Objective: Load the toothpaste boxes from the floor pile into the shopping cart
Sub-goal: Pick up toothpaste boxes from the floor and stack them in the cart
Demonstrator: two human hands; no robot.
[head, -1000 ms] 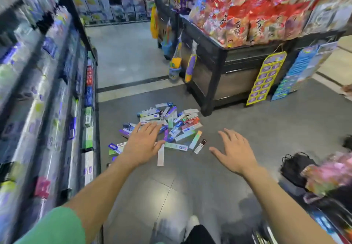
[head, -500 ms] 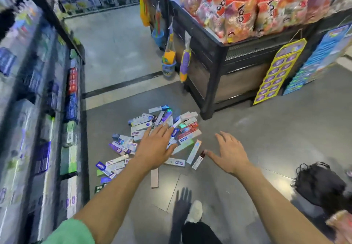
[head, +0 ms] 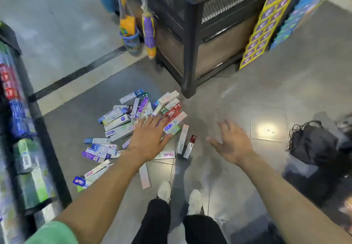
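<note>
A loose pile of toothpaste boxes [head: 122, 123] lies scattered on the grey tiled floor, in white, blue, purple, green and red. My left hand [head: 148, 139] is stretched out flat over the middle of the pile, fingers spread, holding nothing. My right hand [head: 233, 142] hovers open above bare floor, right of the pile and of a small red-and-white box [head: 190, 146]. A pink box [head: 144, 176] lies apart near my white shoes. Only a dark blurred edge at the far right could be the shopping cart.
A shelf rack of boxed goods [head: 22, 148] runs along the left. A black display stand [head: 192, 40] with snack bags stands just behind the pile. A black bag [head: 312, 144] sits at the right. My feet [head: 179, 196] stand below the pile.
My view has tilted down and closer to the floor. Both hands have reached lower and forward; the left now covers the pile's middle. Nothing has been picked up.
</note>
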